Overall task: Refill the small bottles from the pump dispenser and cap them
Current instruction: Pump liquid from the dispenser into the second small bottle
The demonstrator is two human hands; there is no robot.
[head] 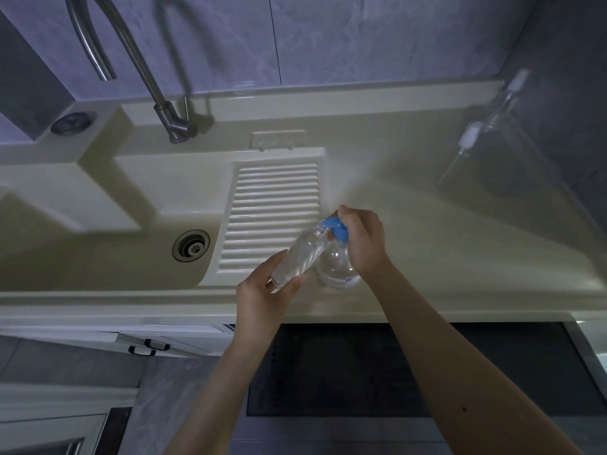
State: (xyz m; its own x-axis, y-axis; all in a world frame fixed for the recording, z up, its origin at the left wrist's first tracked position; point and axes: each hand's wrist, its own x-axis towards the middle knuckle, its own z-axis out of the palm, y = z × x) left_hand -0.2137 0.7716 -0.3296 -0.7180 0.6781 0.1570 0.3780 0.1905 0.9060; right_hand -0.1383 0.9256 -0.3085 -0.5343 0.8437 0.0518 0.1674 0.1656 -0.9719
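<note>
A clear pump dispenser [336,264] with a blue pump head [335,226] stands on the cream counter near its front edge. My right hand [363,241] lies over the pump head from the right, fingers curled round it. My left hand [262,293] grips a small clear bottle [300,254] by its base, tilted so its open neck meets the blue spout. Clear liquid shows inside the small bottle.
A sink basin with a drain [191,246] and a ribbed washboard [272,211] lies to the left. A steel faucet [164,106] rises at the back. Two clear spray bottles with white tops [473,139] stand at the back right by the wall.
</note>
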